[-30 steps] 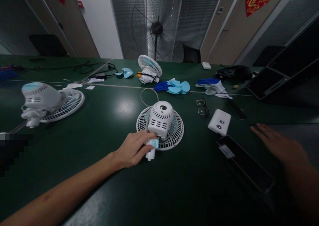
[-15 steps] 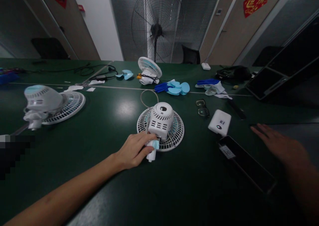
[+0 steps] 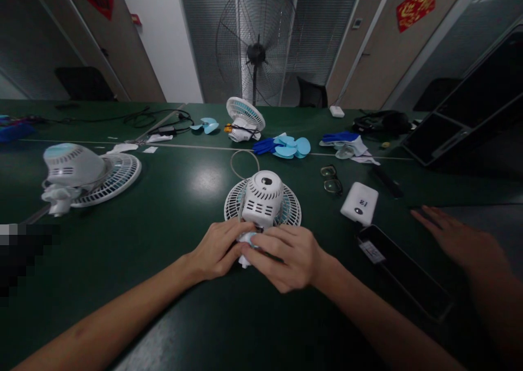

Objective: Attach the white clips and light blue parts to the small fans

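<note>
A small white fan (image 3: pixel 263 196) lies grille-down on the dark green table, its slotted motor housing upward. My left hand (image 3: pixel 218 248) is closed on the fan's white neck (image 3: pixel 244 262), just below the housing. From the other side, my right hand (image 3: pixel 290 255) pinches a light-blue knob (image 3: pixel 248 238) on that neck. The fingers of both hands almost meet and cover most of the joint. A thin pale cord (image 3: pixel 236 164) loops out behind the grille.
Another person's hand (image 3: pixel 461 240) rests at the right. Near it lie a white power bank (image 3: pixel 359 203), a black phone-like slab (image 3: pixel 404 267) and glasses (image 3: pixel 332 180). A second fan (image 3: pixel 77 166) lies left; a third fan (image 3: pixel 245 117), light-blue blades (image 3: pixel 292 146) and gloves (image 3: pixel 347 145) sit farther back.
My right hand has come into view and taken hold of the light-blue knob. My left hand keeps its grip on the neck, and the fan has hardly moved.
</note>
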{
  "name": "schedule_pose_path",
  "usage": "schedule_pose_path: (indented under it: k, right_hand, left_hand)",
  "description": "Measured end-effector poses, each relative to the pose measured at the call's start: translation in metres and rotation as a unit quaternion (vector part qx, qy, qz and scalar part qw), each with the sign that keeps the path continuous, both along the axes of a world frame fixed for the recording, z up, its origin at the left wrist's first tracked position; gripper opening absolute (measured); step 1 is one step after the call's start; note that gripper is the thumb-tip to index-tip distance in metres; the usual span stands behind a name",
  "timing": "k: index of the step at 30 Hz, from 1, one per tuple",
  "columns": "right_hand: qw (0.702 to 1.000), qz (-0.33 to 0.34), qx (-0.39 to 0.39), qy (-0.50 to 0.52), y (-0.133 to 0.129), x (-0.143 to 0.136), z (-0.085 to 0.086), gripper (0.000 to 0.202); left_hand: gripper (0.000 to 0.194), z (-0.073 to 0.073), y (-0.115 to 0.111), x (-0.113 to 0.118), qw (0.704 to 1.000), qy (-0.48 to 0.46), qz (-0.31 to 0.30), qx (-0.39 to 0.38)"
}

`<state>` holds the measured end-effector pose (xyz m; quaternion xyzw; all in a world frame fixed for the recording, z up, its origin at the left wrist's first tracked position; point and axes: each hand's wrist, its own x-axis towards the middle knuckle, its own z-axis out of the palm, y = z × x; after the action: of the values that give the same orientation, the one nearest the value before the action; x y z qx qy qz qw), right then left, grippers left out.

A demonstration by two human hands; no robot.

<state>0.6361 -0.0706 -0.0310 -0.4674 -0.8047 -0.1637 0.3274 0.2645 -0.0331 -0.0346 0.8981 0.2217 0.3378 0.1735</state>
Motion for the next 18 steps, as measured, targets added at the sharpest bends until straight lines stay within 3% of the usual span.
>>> schedule_pose_path:
  k: [1, 2, 4, 6, 10, 18]
  right_hand:
    - [0.993, 0.113, 0.014, -0.019, 0.003, -0.044, -0.001, 0.025]
    - [0.986, 0.162, 0.019, -0.033, 0.006, -0.080, -0.002, 0.026]
    - [0.977, 0.208, 0.028, -0.045, 0.014, -0.121, -0.005, 0.031]
    - [0.967, 0.245, 0.041, -0.054, 0.021, -0.131, -0.006, 0.027]
    - [0.950, 0.300, 0.082, -0.008, 0.025, -0.123, -0.002, 0.031]
    - [0.954, 0.273, 0.024, 0.120, 0.012, -0.143, 0.001, 0.026]
  left_hand:
    - [0.033, -0.001, 0.000, 0.000, 1.000, -0.002, 0.002, 0.004]
    - [0.034, -0.001, 0.001, 0.000, 1.000, -0.001, 0.003, 0.004]
    - [0.034, 0.000, 0.001, 0.000, 1.000, -0.001, 0.003, 0.002]
    - [0.035, 0.000, 0.002, 0.000, 1.000, -0.006, 0.001, 0.006]
    - [0.035, 0.001, 0.001, 0.000, 1.000, -0.009, 0.017, 0.023]
    - [0.032, 0.002, -0.001, 0.000, 1.000, 0.023, 0.010, 0.003]
